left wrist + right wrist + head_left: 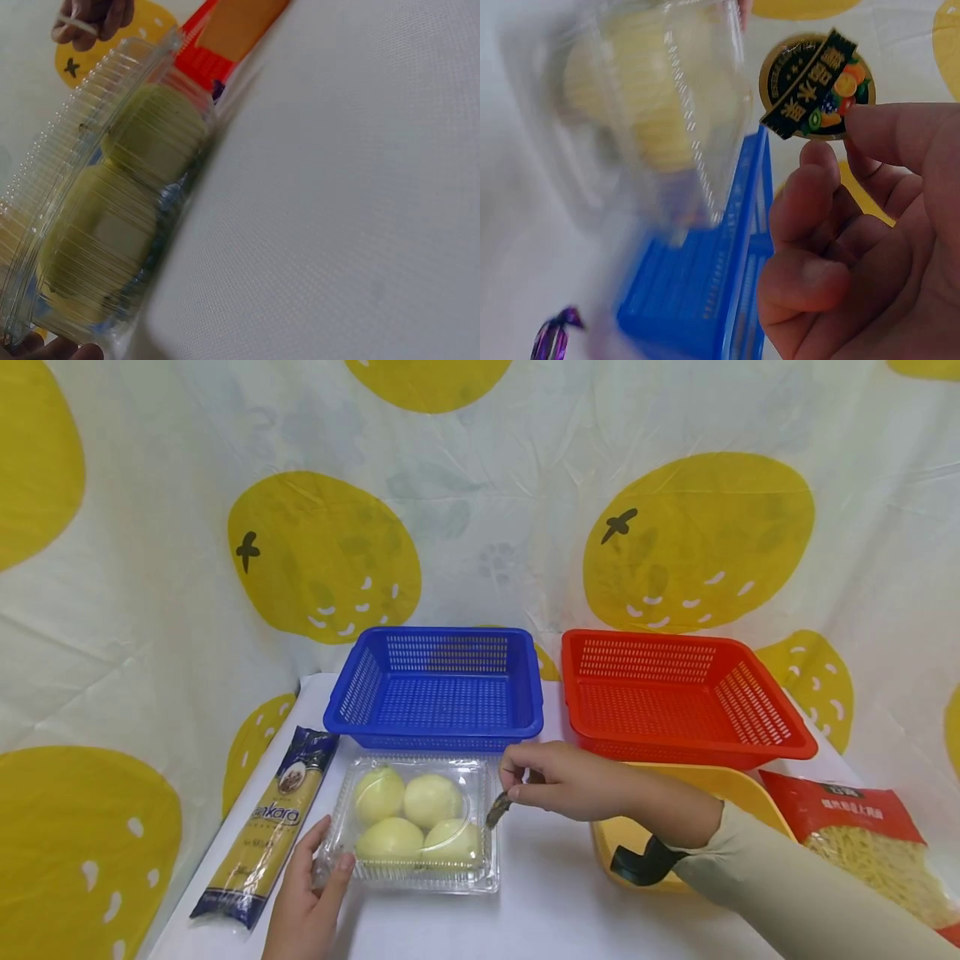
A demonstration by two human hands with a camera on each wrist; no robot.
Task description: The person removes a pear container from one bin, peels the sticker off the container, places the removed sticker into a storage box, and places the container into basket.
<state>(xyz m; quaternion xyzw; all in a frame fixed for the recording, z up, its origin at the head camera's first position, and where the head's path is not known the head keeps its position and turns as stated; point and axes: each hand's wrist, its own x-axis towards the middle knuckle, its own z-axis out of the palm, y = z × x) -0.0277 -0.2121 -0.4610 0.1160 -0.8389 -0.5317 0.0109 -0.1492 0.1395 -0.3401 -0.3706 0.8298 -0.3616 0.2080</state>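
Observation:
A clear plastic clamshell box (487,872) with several pale yellow-green round fruits (433,802) lies on the white table. My left hand (307,893) grips its left edge, thumb at the front corner; only fingertips (64,350) show in the left wrist view. Just off the box's right side, my right hand (547,781) pinches a round fruit sticker (817,86) between thumb and forefinger. That sticker is black and gold with printed fruit and a slanted band of characters. The other fingers of this hand are curled in.
Behind the box stand a blue basket (433,742) and a red basket (690,750). A yellow tray (738,793) sits partly under my right forearm. Spaghetti (262,827) lies at left, a red noodle bag (862,827) at right. A shiny purple wrapped item (551,337) shows in the right wrist view.

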